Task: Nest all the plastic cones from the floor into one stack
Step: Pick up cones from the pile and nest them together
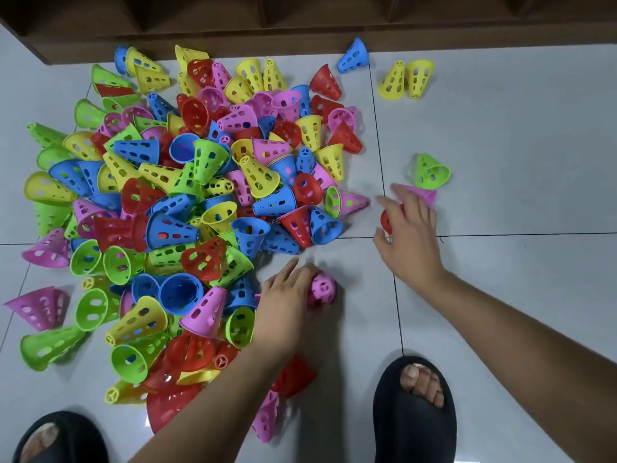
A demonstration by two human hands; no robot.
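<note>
Pale tiled floor runs up to a dark wooden base far beyond both hands. The heaped pile of cones, left of and beyond the left hand, is too tangled to count.

The left hand grips one pink cone, partly covering it. The right hand spreads over one red cone, mostly hidden; whether it grips cannot be told. Just beyond its fingers lies one pink cone, then one green cone. Farther off lie two yellow cones and one blue cone.

Two black slippers are cut off by the frame's near edge. Bare tiles lie right of the right hand.
</note>
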